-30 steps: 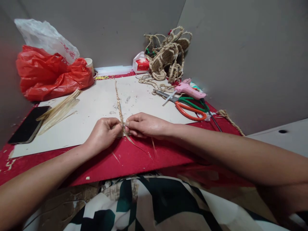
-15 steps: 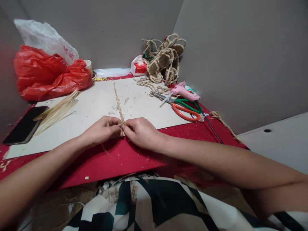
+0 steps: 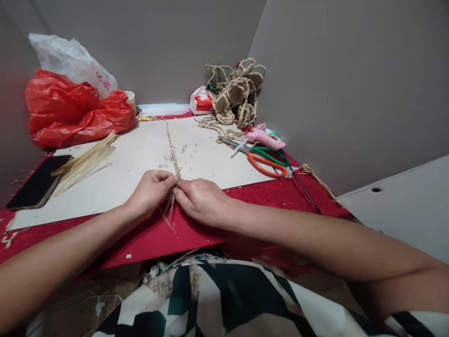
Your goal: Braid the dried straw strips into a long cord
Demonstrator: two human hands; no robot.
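head view: your left hand (image 3: pixel 149 191) and right hand (image 3: pixel 203 200) pinch the near end of the braided cord (image 3: pixel 173 155), just left of frame centre, seemingly mid-braid. the next move likely calls for a firm pinch and untangled loose strands (image 3: pixel 167 220).

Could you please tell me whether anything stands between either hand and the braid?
Nothing visible does: the left hand and right hand both pinch the near end of the braid. The scissors lie off to its right and the dried strips to its left.
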